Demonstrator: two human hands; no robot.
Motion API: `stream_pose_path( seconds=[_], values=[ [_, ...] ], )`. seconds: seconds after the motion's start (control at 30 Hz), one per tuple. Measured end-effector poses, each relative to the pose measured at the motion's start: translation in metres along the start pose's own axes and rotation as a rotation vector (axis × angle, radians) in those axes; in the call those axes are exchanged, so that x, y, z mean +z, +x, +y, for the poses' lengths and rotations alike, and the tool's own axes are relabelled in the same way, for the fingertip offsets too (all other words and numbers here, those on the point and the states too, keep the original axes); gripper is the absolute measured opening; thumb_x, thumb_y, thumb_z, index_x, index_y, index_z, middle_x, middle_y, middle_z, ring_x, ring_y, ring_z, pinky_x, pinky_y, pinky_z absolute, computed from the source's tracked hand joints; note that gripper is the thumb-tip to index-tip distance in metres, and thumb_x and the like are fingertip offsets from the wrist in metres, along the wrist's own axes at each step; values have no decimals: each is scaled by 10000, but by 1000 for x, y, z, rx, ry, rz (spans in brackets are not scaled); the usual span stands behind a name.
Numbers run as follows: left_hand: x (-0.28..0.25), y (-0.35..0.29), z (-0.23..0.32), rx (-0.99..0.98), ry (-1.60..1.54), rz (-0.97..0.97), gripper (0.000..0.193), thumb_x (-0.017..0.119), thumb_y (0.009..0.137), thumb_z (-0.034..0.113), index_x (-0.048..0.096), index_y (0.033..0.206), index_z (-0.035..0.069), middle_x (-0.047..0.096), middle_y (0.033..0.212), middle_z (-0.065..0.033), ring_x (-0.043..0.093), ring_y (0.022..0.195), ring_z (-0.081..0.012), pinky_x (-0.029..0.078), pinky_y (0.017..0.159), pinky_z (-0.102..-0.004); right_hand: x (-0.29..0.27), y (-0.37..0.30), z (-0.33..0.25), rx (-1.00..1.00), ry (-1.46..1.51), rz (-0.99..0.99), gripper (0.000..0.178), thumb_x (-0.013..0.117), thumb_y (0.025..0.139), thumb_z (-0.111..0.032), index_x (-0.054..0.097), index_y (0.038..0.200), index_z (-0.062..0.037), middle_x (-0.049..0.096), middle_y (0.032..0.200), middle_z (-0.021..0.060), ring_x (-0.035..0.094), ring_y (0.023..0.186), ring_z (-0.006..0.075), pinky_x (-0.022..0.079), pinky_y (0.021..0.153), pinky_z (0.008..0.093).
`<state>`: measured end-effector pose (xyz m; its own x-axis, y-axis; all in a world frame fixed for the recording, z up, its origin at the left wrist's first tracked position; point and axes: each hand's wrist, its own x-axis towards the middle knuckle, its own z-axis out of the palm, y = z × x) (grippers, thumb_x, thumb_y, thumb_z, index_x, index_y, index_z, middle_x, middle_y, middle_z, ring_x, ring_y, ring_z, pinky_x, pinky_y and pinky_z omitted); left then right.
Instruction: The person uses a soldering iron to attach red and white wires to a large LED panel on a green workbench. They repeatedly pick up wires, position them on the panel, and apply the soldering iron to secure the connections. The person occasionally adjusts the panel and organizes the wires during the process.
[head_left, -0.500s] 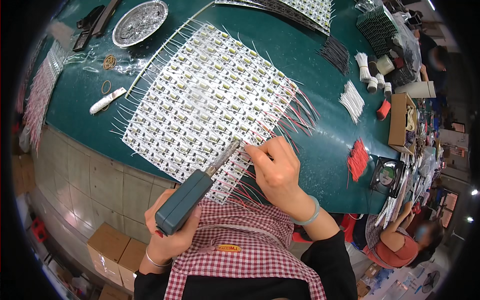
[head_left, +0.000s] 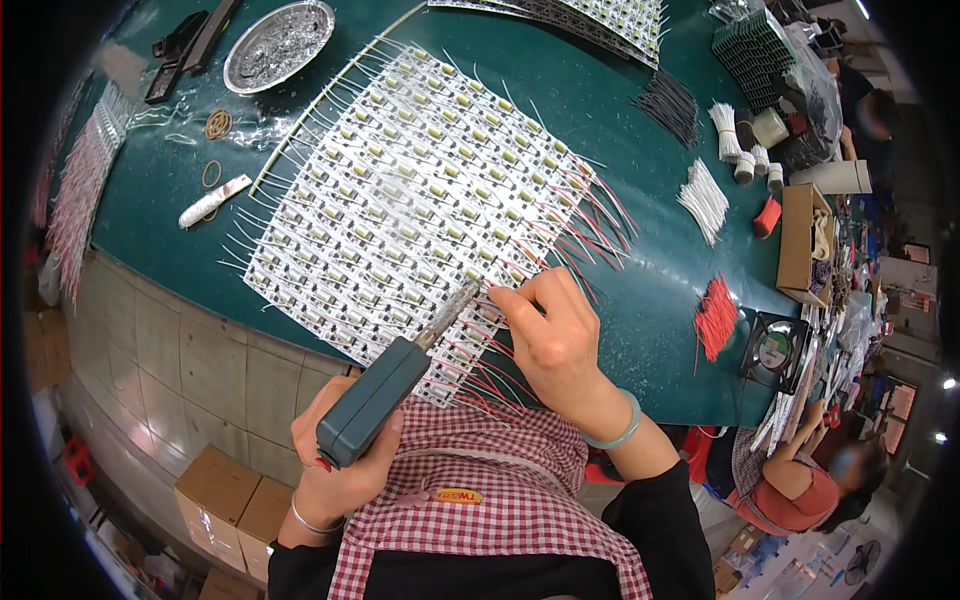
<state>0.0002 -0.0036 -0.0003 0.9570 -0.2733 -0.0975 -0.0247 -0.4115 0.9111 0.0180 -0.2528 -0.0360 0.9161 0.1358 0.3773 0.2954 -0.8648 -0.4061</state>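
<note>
A large white panel of small circuit boards (head_left: 400,190) lies on the green table, with rows of yellowish parts and thin white wires. Red wires (head_left: 490,380) stick out along its near right edge. My left hand (head_left: 345,440) is wrapped round the dark green handle of a soldering iron (head_left: 372,400), whose metal tip touches or nearly touches the panel. Close beside that tip, my right hand (head_left: 555,340) pinches the end of what looks like a red wire against the board. The fingertips partly hide the wire and the joint.
Loose bundles of red wires (head_left: 714,320), white wires (head_left: 703,203) and black wires (head_left: 668,108) lie to the right. A small fan (head_left: 775,350) and a cardboard box (head_left: 800,245) stand beyond. At the far left are a metal dish (head_left: 280,48) and a white-wrapped tool (head_left: 214,201). Another person (head_left: 800,480) sits at right.
The soldering iron's handle has shifted very slightly to the right and up, its tip staying at nearly the same spot. My right hand keeps its pinch almost unmoved.
</note>
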Motion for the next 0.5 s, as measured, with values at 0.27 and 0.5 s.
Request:
stream_pose_path(
  seconds=[0.27,0.5],
  values=[
    [-2,-3,1,3,2,-4,176,747,766,-26,682,928,-43,667,872,-148,646,696,-225,507,622,-317,0,1,0,8,8,9,218,686,689,6,681,901,-42,503,753,47,537,698,220,436,575,335],
    [-5,-8,0,-6,1,10,229,746,749,-32,688,970,-51,688,942,-162,678,773,-242,539,679,-321,1,0,-1,11,5,6,235,686,684,4,689,914,-42,504,752,45,538,699,218,436,577,334]
  ],
)
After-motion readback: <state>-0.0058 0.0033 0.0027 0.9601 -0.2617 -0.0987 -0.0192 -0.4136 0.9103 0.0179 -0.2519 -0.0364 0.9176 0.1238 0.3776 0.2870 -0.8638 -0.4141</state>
